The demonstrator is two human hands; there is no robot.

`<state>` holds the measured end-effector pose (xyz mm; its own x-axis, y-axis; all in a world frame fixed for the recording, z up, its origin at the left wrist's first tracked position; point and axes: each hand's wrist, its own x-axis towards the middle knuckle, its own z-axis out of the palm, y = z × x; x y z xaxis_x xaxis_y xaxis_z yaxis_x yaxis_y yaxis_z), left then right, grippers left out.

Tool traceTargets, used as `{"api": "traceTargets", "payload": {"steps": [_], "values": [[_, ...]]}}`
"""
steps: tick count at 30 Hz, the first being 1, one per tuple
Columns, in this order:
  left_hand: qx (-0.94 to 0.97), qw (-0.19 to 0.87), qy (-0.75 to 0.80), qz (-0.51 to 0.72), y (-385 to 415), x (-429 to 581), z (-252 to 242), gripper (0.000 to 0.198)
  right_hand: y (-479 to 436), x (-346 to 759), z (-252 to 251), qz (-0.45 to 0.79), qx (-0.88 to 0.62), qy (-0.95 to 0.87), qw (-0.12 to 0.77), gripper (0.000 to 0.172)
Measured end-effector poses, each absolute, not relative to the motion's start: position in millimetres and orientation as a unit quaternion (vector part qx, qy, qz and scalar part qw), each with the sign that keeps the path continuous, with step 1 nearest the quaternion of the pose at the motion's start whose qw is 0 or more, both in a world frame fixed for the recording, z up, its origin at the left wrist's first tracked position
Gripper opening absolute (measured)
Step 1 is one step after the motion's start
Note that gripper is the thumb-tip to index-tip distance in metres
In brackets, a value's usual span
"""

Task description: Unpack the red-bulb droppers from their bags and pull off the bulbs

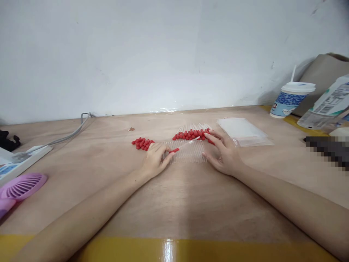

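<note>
My left hand (158, 158) is closed in a pinch on a thin clear tube with a red end (173, 150); the tube slants up to the right. Beneath it lies a row of thin clear tubes (188, 153) side by side. Beside my left fingers is a small pile of red caps (141, 143), partly hidden by the hand. Behind the row, a bundle of red-tipped clear tubes (191, 134) points toward the wall. My right hand (225, 154) has its fingers apart, with the fingertips at the bundle's right end and the thumb by the row's right end.
Clear plastic bags (242, 129) lie flat to the right. A paper cup with a straw (290, 100) and a plastic bottle (327, 103) stand farther right. On the left are a power strip (24, 163) with a grey cable (71, 136) and a pink fan (24, 186).
</note>
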<state>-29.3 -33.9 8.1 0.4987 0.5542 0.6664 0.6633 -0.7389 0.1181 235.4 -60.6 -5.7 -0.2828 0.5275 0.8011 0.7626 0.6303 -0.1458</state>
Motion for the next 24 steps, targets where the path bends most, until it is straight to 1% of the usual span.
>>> {"api": "traceTargets", "payload": {"steps": [2, 6, 9, 12, 16, 18, 21, 22, 24], "values": [[-0.876, 0.080, -0.308, -0.361, -35.8, -28.1, 1.6, 0.013, -63.5, 234.2, -4.7, -0.140, -0.382, -0.811, 0.420, 0.049], [-0.895, 0.102, -0.252, -0.353, -35.8, -24.5, -2.4, 0.010, -67.5, 229.3, -5.0, -0.145, -0.341, -0.849, 0.375, 0.032], [-0.905, 0.113, -0.220, -0.347, -36.8, -23.8, -1.6, 0.008, -68.2, 223.7, -5.8, -0.141, -0.332, -0.865, 0.350, 0.024], [-0.909, 0.119, -0.198, -0.346, -38.2, -24.3, -1.2, 0.006, -67.5, 219.0, -6.6, -0.127, -0.330, -0.873, 0.337, 0.021], [-0.908, 0.113, -0.194, -0.353, -40.7, -21.9, -0.4, 0.007, -65.2, 215.9, -8.4, -0.117, -0.319, -0.873, 0.351, 0.017], [-0.903, 0.104, -0.203, -0.363, -42.4, -17.9, 1.6, 0.015, -63.8, 215.2, -9.2, -0.115, -0.314, -0.872, 0.357, 0.017], [-0.906, 0.099, -0.215, -0.350, -44.3, -10.1, 5.2, 0.034, -62.6, 214.2, -9.5, -0.114, -0.302, -0.874, 0.363, 0.017], [-0.910, 0.102, -0.213, -0.340, -44.5, -7.7, 5.9, 0.035, -62.5, 213.8, -9.4, -0.115, -0.298, -0.874, 0.365, 0.017], [-0.916, 0.116, -0.197, -0.330, -44.1, -4.2, 5.6, 0.028, -62.8, 213.0, -8.9, -0.116, -0.292, -0.875, 0.368, 0.018]]}}
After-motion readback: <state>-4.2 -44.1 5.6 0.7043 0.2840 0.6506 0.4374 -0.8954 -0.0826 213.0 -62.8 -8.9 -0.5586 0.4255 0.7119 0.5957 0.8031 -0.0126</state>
